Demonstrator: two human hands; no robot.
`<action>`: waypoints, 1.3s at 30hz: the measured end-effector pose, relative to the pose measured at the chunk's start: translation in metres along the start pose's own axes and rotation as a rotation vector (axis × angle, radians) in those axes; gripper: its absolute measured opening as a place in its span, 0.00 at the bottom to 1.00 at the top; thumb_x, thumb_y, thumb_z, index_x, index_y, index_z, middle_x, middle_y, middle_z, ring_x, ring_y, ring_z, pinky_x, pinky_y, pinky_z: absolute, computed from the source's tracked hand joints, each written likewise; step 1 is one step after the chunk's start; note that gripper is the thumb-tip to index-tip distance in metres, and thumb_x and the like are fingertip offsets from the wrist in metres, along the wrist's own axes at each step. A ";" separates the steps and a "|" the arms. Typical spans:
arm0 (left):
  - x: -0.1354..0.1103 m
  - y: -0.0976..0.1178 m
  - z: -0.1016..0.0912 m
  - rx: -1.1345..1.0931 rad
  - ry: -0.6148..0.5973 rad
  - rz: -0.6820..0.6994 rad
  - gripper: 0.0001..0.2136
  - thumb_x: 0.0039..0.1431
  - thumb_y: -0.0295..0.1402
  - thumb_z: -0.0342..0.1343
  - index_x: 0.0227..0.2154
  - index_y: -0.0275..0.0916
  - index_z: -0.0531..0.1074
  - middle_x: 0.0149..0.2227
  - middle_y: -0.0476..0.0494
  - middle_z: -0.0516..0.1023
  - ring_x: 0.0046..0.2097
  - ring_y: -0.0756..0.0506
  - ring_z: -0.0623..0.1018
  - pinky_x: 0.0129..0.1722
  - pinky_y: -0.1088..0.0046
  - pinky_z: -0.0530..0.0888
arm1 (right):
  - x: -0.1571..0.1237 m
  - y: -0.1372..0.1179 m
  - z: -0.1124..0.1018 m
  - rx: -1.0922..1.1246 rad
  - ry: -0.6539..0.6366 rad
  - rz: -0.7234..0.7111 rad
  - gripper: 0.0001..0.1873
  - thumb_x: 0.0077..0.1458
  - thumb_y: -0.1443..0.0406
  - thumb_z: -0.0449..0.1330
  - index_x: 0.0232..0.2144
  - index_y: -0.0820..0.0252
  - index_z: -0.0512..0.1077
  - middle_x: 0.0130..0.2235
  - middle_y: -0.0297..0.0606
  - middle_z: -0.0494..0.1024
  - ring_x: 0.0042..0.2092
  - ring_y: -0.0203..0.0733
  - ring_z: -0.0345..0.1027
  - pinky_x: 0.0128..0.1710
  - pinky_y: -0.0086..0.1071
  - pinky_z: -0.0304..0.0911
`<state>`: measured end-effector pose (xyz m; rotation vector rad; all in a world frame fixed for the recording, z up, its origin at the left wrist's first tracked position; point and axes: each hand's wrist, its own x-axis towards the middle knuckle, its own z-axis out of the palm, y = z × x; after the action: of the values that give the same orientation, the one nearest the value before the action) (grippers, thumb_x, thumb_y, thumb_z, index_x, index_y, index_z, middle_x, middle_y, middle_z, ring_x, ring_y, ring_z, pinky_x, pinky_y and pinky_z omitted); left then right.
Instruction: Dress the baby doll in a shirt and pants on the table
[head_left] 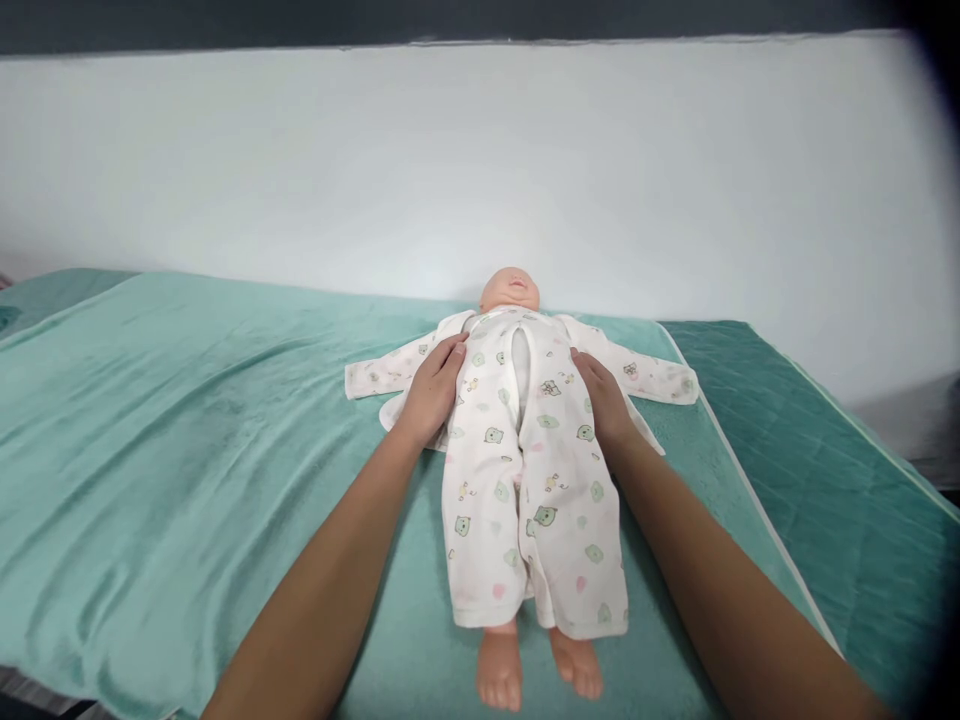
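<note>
A baby doll [510, 288] lies on its back, head toward the wall and bare feet toward me. It wears a white long-sleeved top [397, 368], sleeves spread out to both sides. White split-crotch baby trousers [495, 490], printed with small green and pink figures, reach up over its belly to the chest. At their left edge, my left hand [435, 392] is closed on the cloth, its fingertips pointing up toward the chest. My right hand [606, 402] holds the opposite edge, with most of its fingers hidden.
A teal blanket [225, 450] with soft folds lies under the doll. Its white-trimmed edge runs along the right, over a darker quilted cover [817, 470]. Behind the doll's head stands a white wall [420, 170] with a dark band above.
</note>
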<state>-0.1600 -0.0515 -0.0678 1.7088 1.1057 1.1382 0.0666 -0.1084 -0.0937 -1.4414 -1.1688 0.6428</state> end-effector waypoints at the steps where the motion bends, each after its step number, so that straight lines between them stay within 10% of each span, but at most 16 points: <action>1: 0.000 0.000 0.000 -0.004 0.004 0.003 0.19 0.66 0.46 0.46 0.53 0.47 0.73 0.59 0.48 0.73 0.62 0.42 0.69 0.64 0.63 0.61 | 0.000 0.000 0.000 -0.004 0.013 0.005 0.25 0.60 0.42 0.51 0.29 0.54 0.70 0.35 0.36 0.77 0.39 0.47 0.68 0.42 0.38 0.63; 14: -0.002 0.002 0.000 -0.034 0.014 -0.008 0.19 0.65 0.45 0.47 0.52 0.47 0.75 0.58 0.47 0.74 0.60 0.40 0.71 0.63 0.60 0.62 | -0.005 -0.010 -0.002 -0.140 0.238 -0.036 0.18 0.59 0.53 0.55 0.32 0.58 0.77 0.36 0.37 0.79 0.41 0.48 0.69 0.44 0.37 0.61; 39: -0.002 0.001 0.003 -0.038 0.035 -0.016 0.17 0.65 0.44 0.48 0.49 0.47 0.76 0.55 0.47 0.77 0.58 0.41 0.72 0.61 0.62 0.63 | -0.001 -0.005 -0.003 -0.075 0.079 -0.123 0.19 0.63 0.53 0.53 0.44 0.53 0.79 0.49 0.38 0.79 0.50 0.50 0.70 0.54 0.42 0.61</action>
<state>-0.1578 -0.0537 -0.0681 1.6541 1.1099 1.1762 0.0678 -0.1110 -0.0886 -1.4322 -1.2195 0.4577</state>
